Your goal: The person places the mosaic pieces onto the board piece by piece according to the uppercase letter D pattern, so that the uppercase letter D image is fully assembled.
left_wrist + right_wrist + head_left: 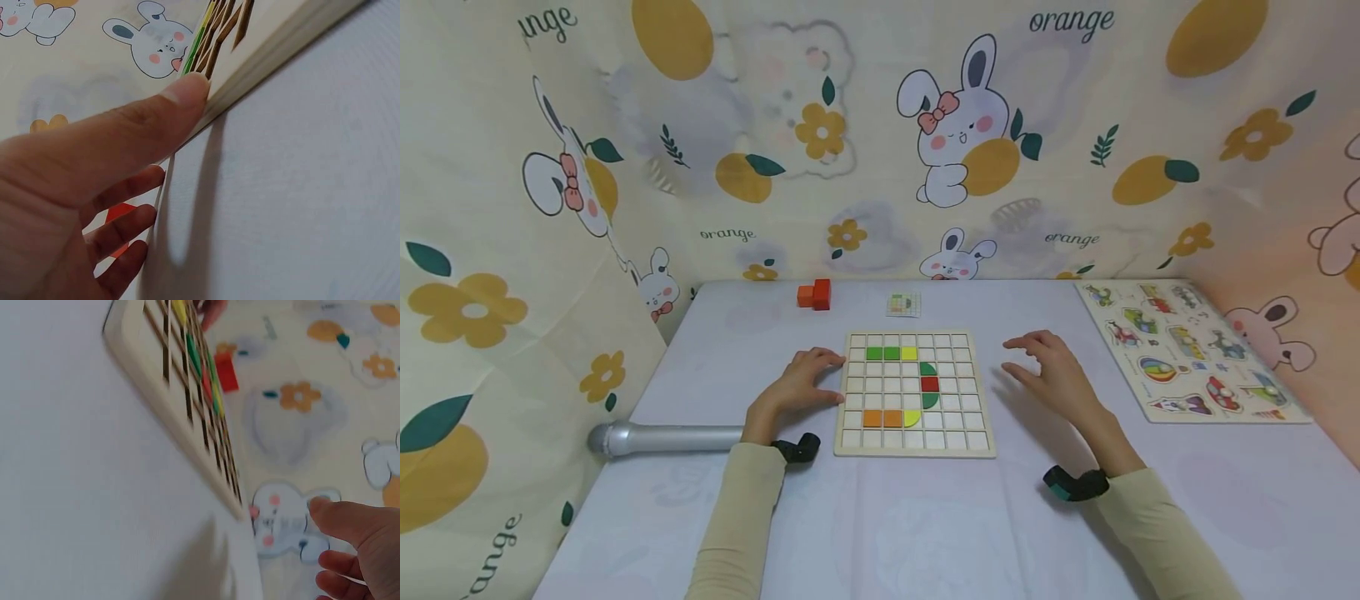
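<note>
A wooden grid board [914,454] lies flat on the table between the two hands. Its cells hold two green squares [883,353] beside a yellow square [909,353], a red square [930,384] with a rounded green piece above and below it, and two orange squares [882,418] beside a rounded yellow piece [911,418]. At the board's left edge is the left hand [793,385], its thumb [187,94] touching the rim and its other fingers loosely extended. Off the right side, apart from the board, hovers the right hand [1054,377], fingers loosely bent around nothing.
Behind the board stand red and orange blocks [821,294] and a small pattern card [903,304]. A picture puzzle board [1187,358] lies at the right. A grey tube [677,438] extends from the left toward the left wrist. Patterned cloth [865,125] hangs around the table.
</note>
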A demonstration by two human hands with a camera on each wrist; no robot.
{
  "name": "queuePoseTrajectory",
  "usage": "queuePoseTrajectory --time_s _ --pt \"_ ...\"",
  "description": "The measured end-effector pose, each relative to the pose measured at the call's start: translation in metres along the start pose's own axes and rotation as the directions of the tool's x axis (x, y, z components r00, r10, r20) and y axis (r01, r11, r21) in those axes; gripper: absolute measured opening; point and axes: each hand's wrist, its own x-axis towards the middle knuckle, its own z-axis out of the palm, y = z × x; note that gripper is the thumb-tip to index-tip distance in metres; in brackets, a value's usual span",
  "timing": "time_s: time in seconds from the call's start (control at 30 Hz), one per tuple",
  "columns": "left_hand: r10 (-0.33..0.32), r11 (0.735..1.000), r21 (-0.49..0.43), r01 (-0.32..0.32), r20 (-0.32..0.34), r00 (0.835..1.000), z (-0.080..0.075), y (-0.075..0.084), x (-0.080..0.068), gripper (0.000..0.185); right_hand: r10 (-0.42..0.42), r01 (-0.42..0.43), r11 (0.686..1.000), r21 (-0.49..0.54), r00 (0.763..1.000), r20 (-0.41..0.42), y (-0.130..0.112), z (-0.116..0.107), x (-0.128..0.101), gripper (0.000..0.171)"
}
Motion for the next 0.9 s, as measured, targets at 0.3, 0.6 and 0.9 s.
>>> queuePoseTrajectory --time_s 0.3,0.6,0.9 --pt "0.007 1.000 -0.005 -0.007 -0.006 1.000 0.000 -0.001 0.000 0.066 0.175 -0.169 0.981 -0.092 0.982 0.068 0.018 -0.008 -0.010 0.036" --pt "0.001 1.000 -0.016 -0.001 -0.004 1.000 0.000 0.000 0.000 0.065 0.417 -0.375 0.899 -0.225 0.891 0.181 0.023 -0.011 -0.017 0.051" --pt "0.010 1.000 -0.018 -0.010 0.000 1.000 0.000 -0.002 0.001 0.066 0.431 -0.390 0.890 -0.236 0.889 0.156 0.029 -0.008 -0.019 0.040"
